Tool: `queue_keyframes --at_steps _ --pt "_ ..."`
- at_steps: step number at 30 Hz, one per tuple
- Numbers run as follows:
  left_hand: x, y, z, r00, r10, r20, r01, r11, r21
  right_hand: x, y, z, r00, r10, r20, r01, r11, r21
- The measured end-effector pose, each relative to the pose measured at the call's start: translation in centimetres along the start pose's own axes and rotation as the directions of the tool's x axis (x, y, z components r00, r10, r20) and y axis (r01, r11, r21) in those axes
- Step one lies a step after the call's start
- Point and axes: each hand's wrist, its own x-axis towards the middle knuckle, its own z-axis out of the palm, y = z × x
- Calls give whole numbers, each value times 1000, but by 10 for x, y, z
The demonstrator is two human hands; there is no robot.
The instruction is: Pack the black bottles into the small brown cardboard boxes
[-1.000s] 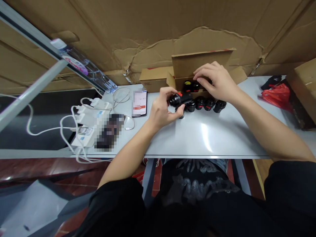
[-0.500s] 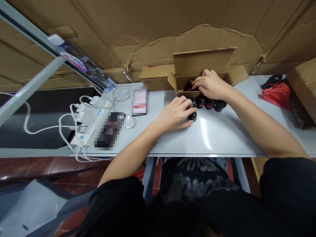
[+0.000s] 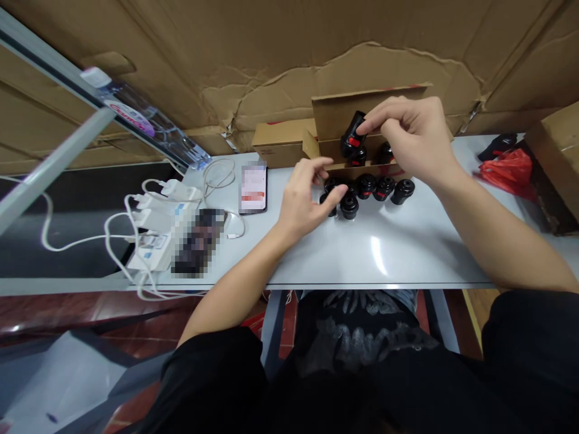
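My right hand (image 3: 414, 135) pinches a rounded black plastic piece with a red tab (image 3: 354, 134) by its narrow end and holds it above an open cardboard box (image 3: 330, 170). Similar black pieces (image 3: 359, 157) show inside the box, partly behind its front wall. In front of the box, several more black pieces (image 3: 384, 188) stand close together on the tabletop. My left hand (image 3: 305, 196) is open beside the left end of this group, thumb and fingers apart. Its thumb overlaps some of the pieces; whether it touches them I cannot tell.
Left of the open box is a closed cardboard box (image 3: 283, 144). A phone (image 3: 253, 190), a dark device (image 3: 199, 241), power strips (image 3: 156, 241) with white cables and a water bottle (image 3: 154, 126) lie further left. A red plastic bag (image 3: 506, 172) lies by a carton (image 3: 558, 169) at right.
My right hand has risen out of the box with a black piece in its fingers. My left hand has moved left and opened, uncovering black pieces on the table.
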Motion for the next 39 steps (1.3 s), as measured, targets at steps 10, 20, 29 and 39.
queue_keyframes --at_steps 10,20,29,39 --pt "-1 -22 17 980 -14 -197 -28 978 -207 -18 -15 14 973 -15 231 -67 936 345" --pt "-3 5 13 932 326 -160 -330 944 1 18 73 11 951 47 307 86 909 -407" --pt "-4 36 18 869 488 81 -493 845 209 22 89 31 961 135 241 -13 894 -447" --pt "-6 33 39 882 337 329 -418 882 216 21 65 9 969 98 226 -12 935 -354"
